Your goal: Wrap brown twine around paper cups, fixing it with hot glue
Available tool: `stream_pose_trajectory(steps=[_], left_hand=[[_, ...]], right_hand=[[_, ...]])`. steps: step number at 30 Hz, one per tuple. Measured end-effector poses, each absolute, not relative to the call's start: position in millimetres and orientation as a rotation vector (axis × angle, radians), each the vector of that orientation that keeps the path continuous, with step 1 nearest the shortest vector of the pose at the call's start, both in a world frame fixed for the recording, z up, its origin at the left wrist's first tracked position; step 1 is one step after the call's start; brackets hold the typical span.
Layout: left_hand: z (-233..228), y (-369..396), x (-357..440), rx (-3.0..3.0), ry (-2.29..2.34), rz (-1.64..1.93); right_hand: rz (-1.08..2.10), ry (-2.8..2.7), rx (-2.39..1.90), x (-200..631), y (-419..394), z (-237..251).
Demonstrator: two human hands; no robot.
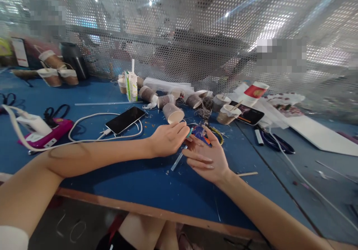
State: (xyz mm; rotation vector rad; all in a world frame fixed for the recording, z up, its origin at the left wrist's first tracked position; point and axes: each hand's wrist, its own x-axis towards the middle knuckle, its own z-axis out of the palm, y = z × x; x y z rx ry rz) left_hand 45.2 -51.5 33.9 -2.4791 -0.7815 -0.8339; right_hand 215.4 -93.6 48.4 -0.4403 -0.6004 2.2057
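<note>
My left hand (171, 138) is closed, with a small teal piece (190, 132) showing at its fingertips; its kind cannot be made out. Close by on the right is my right hand (208, 158), palm partly up, thumb apart from its loosely curled fingers. Its fingertips come near the teal piece; whether they touch it is unclear. Just beyond my left hand, a thread-wrapped paper cup (172, 113) lies on its side, mouth toward me. Behind my right hand lies a blue and orange item (199, 132), partly hidden. A clear stick (178, 161) lies beneath the hands.
The blue table (134, 179) also carries a phone (125, 120) on a white cable, a magenta power strip (46, 132) and a drink carton (131, 86). More wrapped cups (193, 101) and tangled thread (205, 110) lie at the back, before a perforated metal screen (179, 37).
</note>
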Motion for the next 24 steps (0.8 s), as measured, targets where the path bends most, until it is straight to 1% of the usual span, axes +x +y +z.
stream_pose_trajectory(steps=[7,12,16,18,20,24], left_hand=[[32.9,-52.6,48.0,-2.578,-0.835,-0.896],[30.4,-42.7,46.5,-2.575,-0.763,-1.050],[32.6,-35.9,41.3,-2.504,-0.775,-1.224],[34.3,-35.9,39.7,-2.513,-0.795,-1.256],[35.3,-37.6,39.5,-2.554,-0.843,-1.191],[38.5,-39.5,39.4,-2.624,-0.959,-0.940]], right_hand=[[2.138,-0.599,-0.515,213.8,-95.4,47.8],[2.134,-0.641,-0.449,212.9,-93.2,51.7],[2.132,-0.656,-0.391,214.0,-91.8,55.0],[2.144,-0.645,-0.372,214.9,-91.2,54.8],[2.162,-0.628,-0.362,215.5,-90.7,54.2],[2.165,-0.606,-0.365,215.5,-91.7,55.7]])
